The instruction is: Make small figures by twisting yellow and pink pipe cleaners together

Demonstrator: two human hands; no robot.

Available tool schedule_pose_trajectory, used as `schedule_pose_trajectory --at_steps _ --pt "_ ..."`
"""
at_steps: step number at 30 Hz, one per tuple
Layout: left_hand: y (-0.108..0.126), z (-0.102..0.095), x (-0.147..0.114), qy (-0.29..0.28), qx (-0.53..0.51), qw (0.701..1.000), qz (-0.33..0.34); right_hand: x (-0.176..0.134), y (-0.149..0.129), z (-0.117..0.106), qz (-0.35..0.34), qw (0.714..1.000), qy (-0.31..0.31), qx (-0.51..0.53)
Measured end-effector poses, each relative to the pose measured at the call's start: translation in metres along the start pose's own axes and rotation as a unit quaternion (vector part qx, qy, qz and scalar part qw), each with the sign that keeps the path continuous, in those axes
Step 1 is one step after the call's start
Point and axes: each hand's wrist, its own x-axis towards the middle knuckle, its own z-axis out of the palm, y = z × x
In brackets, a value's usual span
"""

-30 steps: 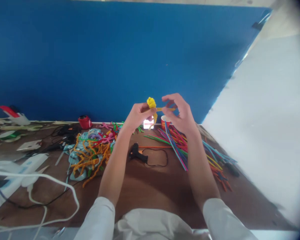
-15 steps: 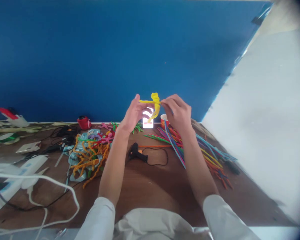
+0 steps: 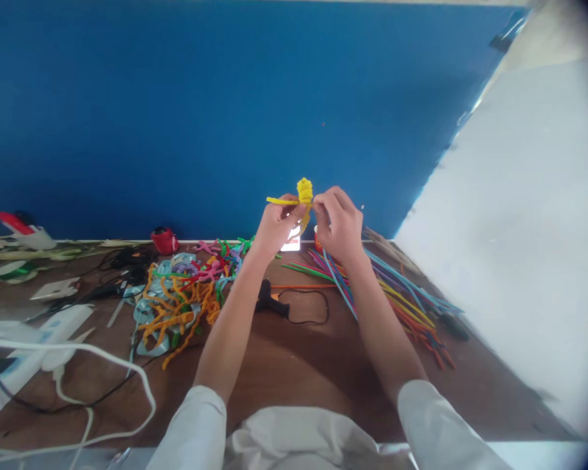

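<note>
Chenille stem (image 3: 304, 190), yellow, fuzzy and coiled, is pinched in the grip of the left hand (image 3: 276, 228), above the brown worktop (image 3: 294, 378); whether the right hand (image 3: 342, 222) grips an end, I cannot tell. Markings on the lit white phone screen (image 3: 291, 246) behind are unreadable. The right hand mostly hides a red paper cup (image 3: 317, 243). The worktop runs between the forearms (image 3: 229, 339) to its near edge.

Left grip (image 3: 272, 228) back on yellow coil (image 3: 304, 190)
</note>
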Motion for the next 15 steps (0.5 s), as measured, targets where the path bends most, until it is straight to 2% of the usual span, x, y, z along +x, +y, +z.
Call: schedule_pose_trajectory --at_steps 2,4,6,8,10,11,12,13,14,15 --pt "0.000 -0.004 0.001 -0.012 0.037 0.999 0.033 0.001 -0.001 0.004 0.056 0.995 -0.008 0.088" --pt "0.001 -0.009 0.002 -0.022 0.078 0.994 0.072 0.002 -0.003 0.005 0.132 0.970 -0.037 0.202" --pt "0.003 -0.014 0.003 -0.031 0.112 0.987 0.113 0.003 -0.005 0.004 0.220 0.917 -0.082 0.323" --pt "0.006 -0.017 0.002 -0.041 0.134 0.979 0.147 0.004 -0.006 0.002 0.299 0.845 -0.126 0.425" --pt "0.009 -0.018 0.001 -0.049 0.145 0.975 0.164 0.006 -0.007 -0.001 0.358 0.780 -0.155 0.490" --pt "0.010 -0.018 0.000 -0.049 0.145 0.975 0.164 0.006 -0.006 -0.002 0.378 0.757 -0.162 0.508" --pt "0.010 -0.017 -0.001 -0.046 0.141 0.977 0.156 0.006 -0.006 -0.002 0.390 0.745 -0.165 0.516" --pt "0.010 -0.015 -0.001 -0.042 0.130 0.981 0.140 0.006 -0.005 -0.002 0.394 0.744 -0.163 0.514" --pt "0.010 -0.013 -0.002 -0.037 0.111 0.986 0.116 0.006 -0.005 -0.002 0.389 0.756 -0.154 0.503" --pt "0.009 -0.010 -0.002 -0.030 0.087 0.992 0.086 0.006 -0.005 -0.001 0.377 0.780 -0.140 0.480"
